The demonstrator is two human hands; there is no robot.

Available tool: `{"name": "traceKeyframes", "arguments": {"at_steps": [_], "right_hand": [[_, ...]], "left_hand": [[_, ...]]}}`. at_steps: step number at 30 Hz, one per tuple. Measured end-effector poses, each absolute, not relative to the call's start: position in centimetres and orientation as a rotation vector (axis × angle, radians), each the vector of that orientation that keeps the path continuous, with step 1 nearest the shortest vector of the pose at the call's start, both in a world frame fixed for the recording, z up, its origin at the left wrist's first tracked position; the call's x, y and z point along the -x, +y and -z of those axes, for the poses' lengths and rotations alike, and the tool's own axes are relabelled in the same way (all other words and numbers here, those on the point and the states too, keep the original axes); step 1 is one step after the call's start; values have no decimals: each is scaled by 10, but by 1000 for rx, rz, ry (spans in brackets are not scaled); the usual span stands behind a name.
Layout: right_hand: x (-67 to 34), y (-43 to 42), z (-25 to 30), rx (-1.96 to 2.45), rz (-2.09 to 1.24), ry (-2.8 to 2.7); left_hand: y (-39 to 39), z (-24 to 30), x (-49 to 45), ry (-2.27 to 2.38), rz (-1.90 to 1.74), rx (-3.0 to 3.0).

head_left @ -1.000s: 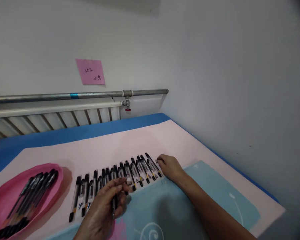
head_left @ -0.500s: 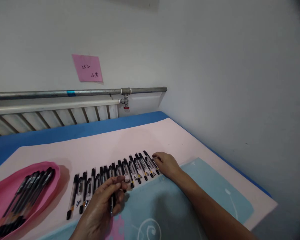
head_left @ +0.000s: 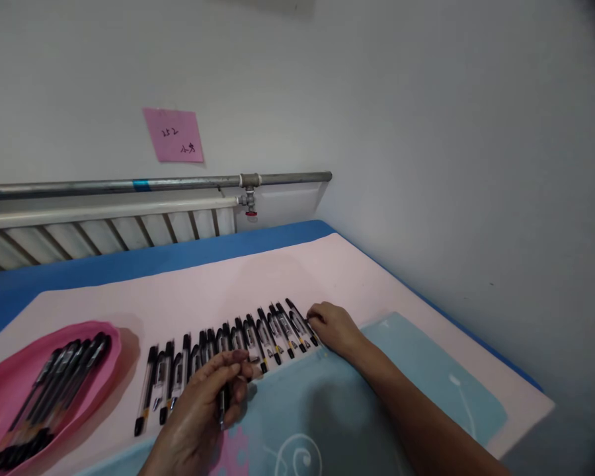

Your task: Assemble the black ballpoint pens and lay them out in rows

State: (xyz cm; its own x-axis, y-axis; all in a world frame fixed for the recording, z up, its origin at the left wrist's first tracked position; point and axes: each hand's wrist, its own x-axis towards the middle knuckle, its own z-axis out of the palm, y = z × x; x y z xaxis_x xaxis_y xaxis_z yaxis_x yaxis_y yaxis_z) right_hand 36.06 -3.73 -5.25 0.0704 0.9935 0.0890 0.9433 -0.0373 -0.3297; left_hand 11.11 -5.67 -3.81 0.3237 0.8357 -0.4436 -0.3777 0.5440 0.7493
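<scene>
My left hand (head_left: 203, 403) is closed around a dark pen (head_left: 223, 404), whose narrow metallic tip points down; the rest of it is hidden by the fingers. My right hand (head_left: 333, 325) rests at the right end of a row of pens (head_left: 250, 334), its fingers curled together beside the last pen (head_left: 302, 322). Whether those fingers pinch anything is hidden. The row holds several clear-barrelled pens with black ends, some with separate black caps with clips lying between them. My left hand covers part of the row's near side.
On the left, a pink tray (head_left: 113, 370) holds several black pens (head_left: 62, 377). A light blue mat (head_left: 377, 396) lies under my forearms on the pink table cover (head_left: 258, 277). Behind the table run a radiator (head_left: 104, 233) and a metal pipe (head_left: 193, 183); a wall (head_left: 451, 165) borders the right side.
My right hand has shifted slightly right, a little away from the last pen. My left hand keeps its hold on the pen, almost unmoved.
</scene>
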Motion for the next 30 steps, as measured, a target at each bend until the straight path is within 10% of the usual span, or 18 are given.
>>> {"name": "traceKeyframes", "arguments": {"at_steps": [11, 25, 30], "right_hand": [[-356, -50, 37, 1910, -357, -1683], [-257, -87, 27, 1148, -1586, -1523], [-285, -64, 34, 1356, -1411, -1353]], "left_hand": [[-58, 33, -117, 986, -964, -515], [-83, 35, -139, 1036, -1100, -721], [-68, 39, -129, 996, -1203, -699]]}}
